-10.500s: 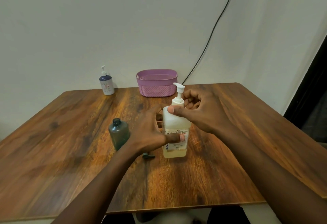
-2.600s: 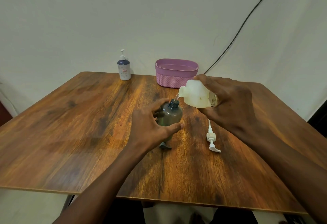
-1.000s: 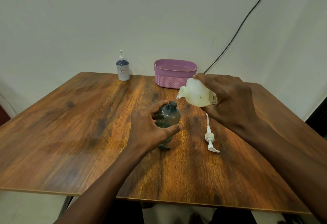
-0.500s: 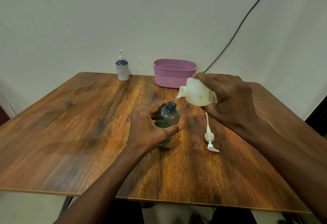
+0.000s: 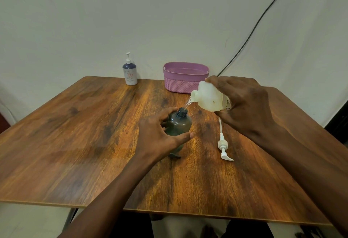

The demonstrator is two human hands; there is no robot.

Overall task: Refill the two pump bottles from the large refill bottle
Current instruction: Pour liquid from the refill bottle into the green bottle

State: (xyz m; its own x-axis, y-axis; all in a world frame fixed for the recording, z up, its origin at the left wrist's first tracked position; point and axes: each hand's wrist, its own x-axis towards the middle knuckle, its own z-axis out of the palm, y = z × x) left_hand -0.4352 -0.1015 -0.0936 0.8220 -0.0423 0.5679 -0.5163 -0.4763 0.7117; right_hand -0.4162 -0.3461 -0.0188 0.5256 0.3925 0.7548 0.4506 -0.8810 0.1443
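Observation:
My right hand grips the large white refill bottle, tilted with its open mouth down to the left. A thin clear stream runs from it into the open neck of the dark green bottle. That bottle stands upright at the table's middle, steadied by my left hand wrapped around its side. The refill bottle's white pump lies flat on the table to the right. A dark pump piece pokes out beneath my left hand. The second pump bottle, white and blue, stands capped at the far edge.
A purple woven basket sits at the back of the wooden table, just behind the refill bottle. A black cable runs down the wall behind it. A dark opening shows at the far right edge.
Over the last second both hands and bottles hold almost the same pose; the pour continues. Earlier, the refill bottle stood upright with its pump on and the green bottle stood further left.

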